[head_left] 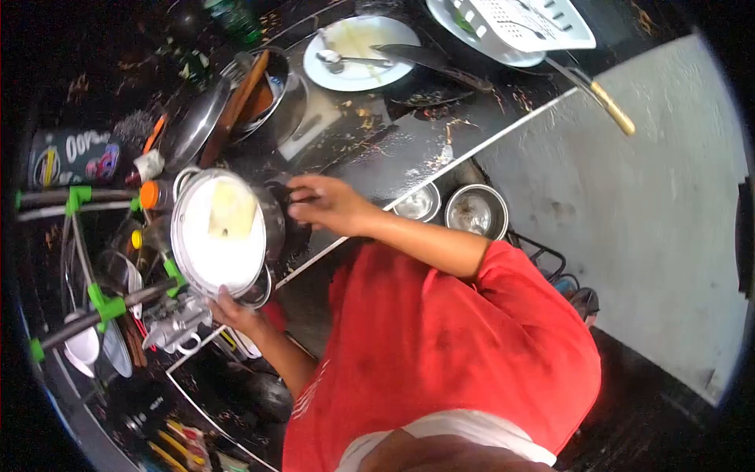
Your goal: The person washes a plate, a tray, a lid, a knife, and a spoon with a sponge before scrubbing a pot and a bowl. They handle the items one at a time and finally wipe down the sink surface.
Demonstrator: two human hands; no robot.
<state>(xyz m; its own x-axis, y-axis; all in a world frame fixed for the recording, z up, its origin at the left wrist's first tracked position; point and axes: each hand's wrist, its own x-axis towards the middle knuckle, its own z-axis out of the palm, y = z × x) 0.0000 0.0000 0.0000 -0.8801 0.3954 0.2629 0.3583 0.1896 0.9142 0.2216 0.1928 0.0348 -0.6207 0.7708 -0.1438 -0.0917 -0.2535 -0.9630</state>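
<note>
My left hand (233,310) grips the near rim of a white plate (200,252), its thumb on the edge. A pale yellow, squarish piece (233,211) lies on the plate. Under and beside the plate shows a metal pot (271,224) with loop handles, mostly covered by it. My right hand (326,204) is closed at the pot's right side, its fingers around a dark, blurred thing (292,206) that may be a handle. I cannot make out what it is.
Behind stand an open pan (295,102) with a wooden utensil, a metal lid (197,126), and a plate (362,75) with a spoon and a dark knife (432,63). A white basket (543,23) is upper right. A rack (98,303) with green joints borders the left. Metal bowls (476,212) sit below the counter edge.
</note>
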